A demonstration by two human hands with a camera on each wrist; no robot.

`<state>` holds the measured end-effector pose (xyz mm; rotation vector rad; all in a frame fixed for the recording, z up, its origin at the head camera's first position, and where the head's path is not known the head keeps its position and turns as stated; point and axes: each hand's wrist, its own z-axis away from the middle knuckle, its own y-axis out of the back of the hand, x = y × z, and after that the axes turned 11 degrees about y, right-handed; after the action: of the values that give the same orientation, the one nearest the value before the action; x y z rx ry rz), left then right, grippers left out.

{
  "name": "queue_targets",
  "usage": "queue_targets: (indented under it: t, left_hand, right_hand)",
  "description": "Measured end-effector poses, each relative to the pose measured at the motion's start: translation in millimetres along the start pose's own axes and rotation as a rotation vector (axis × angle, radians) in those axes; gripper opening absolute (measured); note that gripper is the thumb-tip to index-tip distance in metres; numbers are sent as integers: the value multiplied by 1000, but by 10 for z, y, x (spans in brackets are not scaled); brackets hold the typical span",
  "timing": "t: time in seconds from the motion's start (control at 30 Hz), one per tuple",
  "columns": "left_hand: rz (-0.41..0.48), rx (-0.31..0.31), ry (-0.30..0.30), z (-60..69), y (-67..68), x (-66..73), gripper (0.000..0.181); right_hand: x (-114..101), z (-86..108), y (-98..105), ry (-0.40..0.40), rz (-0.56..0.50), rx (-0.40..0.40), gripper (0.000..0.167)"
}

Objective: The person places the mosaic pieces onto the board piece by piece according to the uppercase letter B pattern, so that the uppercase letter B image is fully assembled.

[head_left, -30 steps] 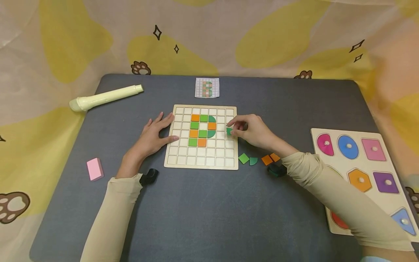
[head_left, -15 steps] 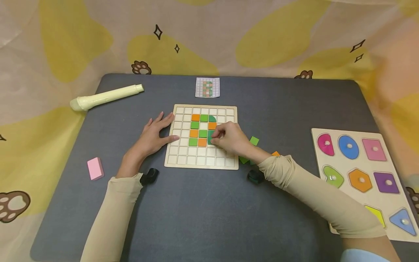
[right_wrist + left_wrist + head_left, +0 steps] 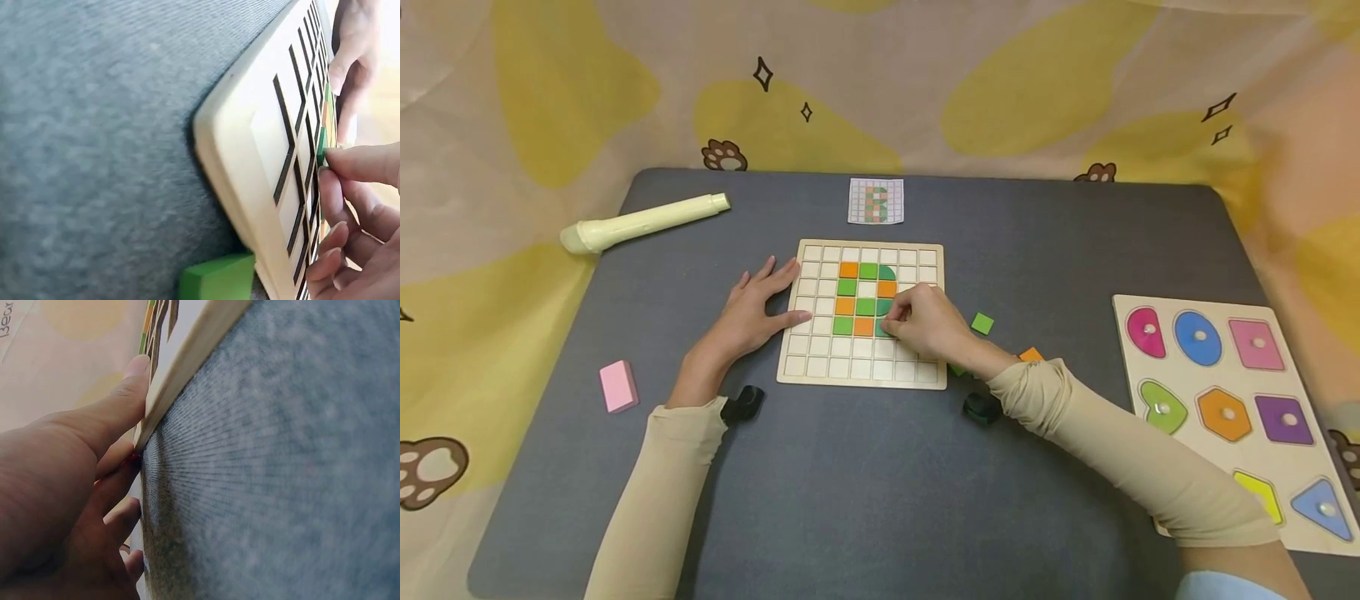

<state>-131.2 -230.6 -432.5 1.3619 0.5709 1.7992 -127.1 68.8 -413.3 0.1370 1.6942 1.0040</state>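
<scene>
A wooden grid board (image 3: 861, 373) bears orange, light green and dark green tiles in its middle squares. My right hand (image 3: 928, 321) is over the board's right half and pinches a dark green tile (image 3: 321, 147) between thumb and fingertips. That tile sits at the square right of the lower orange tile (image 3: 862, 327); the fingers cover part of it. My left hand (image 3: 748, 307) rests at the board's left edge with fingers spread. Its thumb (image 3: 128, 394) lies on the rim in the left wrist view.
Right of the board lie a light green tile (image 3: 982, 323) and an orange tile (image 3: 1031, 355), others partly hidden under the right wrist. A patterned card (image 3: 876, 202) lies behind the board. Also around are a knobbed shape puzzle (image 3: 1198, 400), a pink block (image 3: 618, 387) and a pale yellow microphone-shaped object (image 3: 647, 223).
My right hand has moved left from the board's right edge with the dark green tile, down to the square beside the lower orange tile. The left hand has stayed put.
</scene>
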Motion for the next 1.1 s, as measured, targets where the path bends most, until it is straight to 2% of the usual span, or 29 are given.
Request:
queue_targets:
  t: [0.13,0.27,0.47,0.73,0.9,1.1]
  left_hand:
    - [-3,-2,-3,-6,-5,-5,89]
    - [-6,-6,0,-11,-5,-1,89]
    - [-3,-5,3,-8,2,3,89]
    - [-6,-14,5,3,18,5,89]
    - [-17,-18,-4,12,26,5,89]
    - [-15,-15,-3,12,24,12,89]
  right_hand:
    - [34,39,37,64,27,-10,12]
    - [111,104,140,92,18,-43,9]
    - [273,230,368,44,-34,-83,10]
    - [454,359,666,-48,13,-127,17]
    - [572,435,831,-52,34,-174,26]
    - [606,521,991,-73,82,-240,40]
